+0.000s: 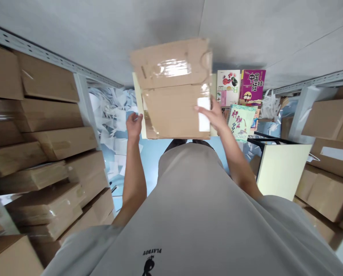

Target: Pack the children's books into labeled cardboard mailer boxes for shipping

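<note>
A brown cardboard box [175, 111] with its upper flap up and clear tape shining on it is in front of me, tilted toward me. My right hand [214, 115] grips its right side, the thumb on the front face over a white label [203, 114]. Just left of the box, my left hand [134, 124] is apart from it, fingers loosely bent and nothing visible in them. Right of the box lie several books: a purple one [252, 87], a white one with fruit on the cover [228, 86], and a pale green one [240, 122].
Racks of stacked cartons [59, 143] rise on my left, with more cartons [329, 153] on the right. White paper scraps [114, 115] lie heaped at left. Behind the cream table [139, 103] is a grey wall [102, 38]. A cream panel [282, 168] on a black frame stands near my right arm.
</note>
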Tool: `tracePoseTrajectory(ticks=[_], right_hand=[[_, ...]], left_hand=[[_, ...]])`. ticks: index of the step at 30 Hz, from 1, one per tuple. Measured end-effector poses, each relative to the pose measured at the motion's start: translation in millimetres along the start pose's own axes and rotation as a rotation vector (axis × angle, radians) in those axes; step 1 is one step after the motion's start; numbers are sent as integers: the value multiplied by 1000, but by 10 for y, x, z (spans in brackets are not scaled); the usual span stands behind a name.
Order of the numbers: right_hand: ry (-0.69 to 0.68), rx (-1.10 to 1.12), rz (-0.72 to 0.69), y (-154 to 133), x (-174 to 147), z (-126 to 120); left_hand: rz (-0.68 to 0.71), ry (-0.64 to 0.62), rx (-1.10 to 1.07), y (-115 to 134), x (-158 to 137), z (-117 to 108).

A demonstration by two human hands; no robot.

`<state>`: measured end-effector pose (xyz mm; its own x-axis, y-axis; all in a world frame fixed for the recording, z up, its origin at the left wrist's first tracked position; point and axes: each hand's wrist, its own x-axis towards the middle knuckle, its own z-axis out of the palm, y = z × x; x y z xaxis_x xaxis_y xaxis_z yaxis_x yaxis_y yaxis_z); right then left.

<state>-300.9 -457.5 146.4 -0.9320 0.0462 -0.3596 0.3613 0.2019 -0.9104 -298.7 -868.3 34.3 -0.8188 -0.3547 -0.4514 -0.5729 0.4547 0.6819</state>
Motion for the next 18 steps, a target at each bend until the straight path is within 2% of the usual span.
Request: tracePoseTrajectory(ticks=[2,4,7,11,15,18], right_hand=[[89,-31,-14,-5,-166,-521],[206,-50,-20,68,-341,-927],[373,-55,-6,251,-569,-1273],[497,-27,27,432,-769,-1367],[491,-41,33,466,-868,-1328],[473,-63,25,439,-892,-1314]], left_hand=[[-76,4,54,67,-49,140],[-128,7,114,154,-120,295],[-169,17,218,276,-253,488],[-226,43,294,331,-386,611],[-249,68,300,251,-329,579],[-198,66,271,153,-208,492]])
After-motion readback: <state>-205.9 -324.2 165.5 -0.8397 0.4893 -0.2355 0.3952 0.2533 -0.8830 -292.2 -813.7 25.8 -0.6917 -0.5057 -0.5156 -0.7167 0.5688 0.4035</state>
